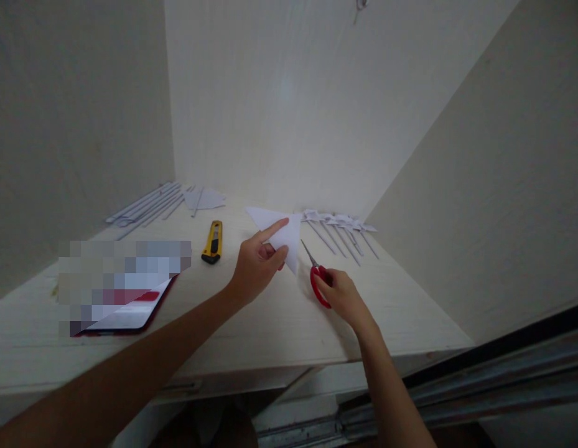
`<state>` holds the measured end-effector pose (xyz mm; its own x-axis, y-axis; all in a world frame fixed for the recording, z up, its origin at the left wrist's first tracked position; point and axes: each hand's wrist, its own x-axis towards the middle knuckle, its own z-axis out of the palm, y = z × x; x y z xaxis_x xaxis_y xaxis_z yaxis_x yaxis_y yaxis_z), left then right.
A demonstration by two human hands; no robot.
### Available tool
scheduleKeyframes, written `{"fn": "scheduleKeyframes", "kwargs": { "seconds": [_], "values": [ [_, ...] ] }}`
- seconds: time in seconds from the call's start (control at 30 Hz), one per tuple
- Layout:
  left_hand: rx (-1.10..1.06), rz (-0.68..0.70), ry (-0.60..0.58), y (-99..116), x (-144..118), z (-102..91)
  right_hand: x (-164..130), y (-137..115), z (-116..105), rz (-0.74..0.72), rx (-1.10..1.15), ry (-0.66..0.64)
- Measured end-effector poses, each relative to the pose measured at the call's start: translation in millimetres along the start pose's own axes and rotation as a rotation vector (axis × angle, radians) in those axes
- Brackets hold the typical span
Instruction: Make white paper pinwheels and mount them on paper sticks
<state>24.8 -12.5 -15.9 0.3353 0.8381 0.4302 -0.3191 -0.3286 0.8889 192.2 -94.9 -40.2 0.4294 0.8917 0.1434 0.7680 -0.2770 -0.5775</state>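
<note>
Desk (251, 336), left to right: paper sticks (146, 205) at the far left corner; tablet (130, 311); yellow utility knife (213, 242); left hand (258, 264), fingers pinching a white paper triangle (284, 230) held above the desk; right hand (342, 295), fingers closed through the red handles of the scissors (316, 277), blades near the triangle's lower tip; small paper pinwheels (340, 227) beyond
</note>
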Motion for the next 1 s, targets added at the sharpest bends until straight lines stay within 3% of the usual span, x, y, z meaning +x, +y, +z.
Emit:
{"fn": "scheduleKeyframes", "kwargs": {
  "seconds": [0.13, 0.33, 0.47, 0.57, 0.67, 0.73, 0.83, 1.0],
  "values": [
    [0.072, 0.029, -0.029, -10.7, 7.0, -4.9, -4.1, 14.5, 12.6, 0.0, -0.413, 0.117],
    [0.079, -0.025, -0.195, -29.4, 19.0, -11.1, -9.0, 16.5, 12.1, 0.023, -0.622, 0.17],
    [0.162, -0.074, -0.175, -38.5, 23.8, -16.4, -9.0, 13.9, 10.7, -0.038, -0.678, 0.229],
    [0.18, -0.099, -0.161, -43.2, 26.1, -20.2, -9.6, 2.7, 17.0, -0.247, -0.508, 0.261],
    [0.209, -0.114, -0.166, -48.3, 28.8, -23.8, -11.6, -14.8, 29.1, -0.601, -0.321, 0.053],
    [0.302, -0.13, -0.163, -52.2, 30.8, -26.2, -13.1, -24.4, 36.3, -0.728, -0.296, -0.095],
    [0.426, -0.107, -0.144, -57.1, 32.9, -29.5, -13.7, -28.4, 38.3, -0.655, -0.365, -0.098],
    [0.505, -0.025, -0.104, -60.6, 33.5, -31.1, -7.5, -13.5, 19.2, -0.427, -0.519, -0.002]
  ]
}}
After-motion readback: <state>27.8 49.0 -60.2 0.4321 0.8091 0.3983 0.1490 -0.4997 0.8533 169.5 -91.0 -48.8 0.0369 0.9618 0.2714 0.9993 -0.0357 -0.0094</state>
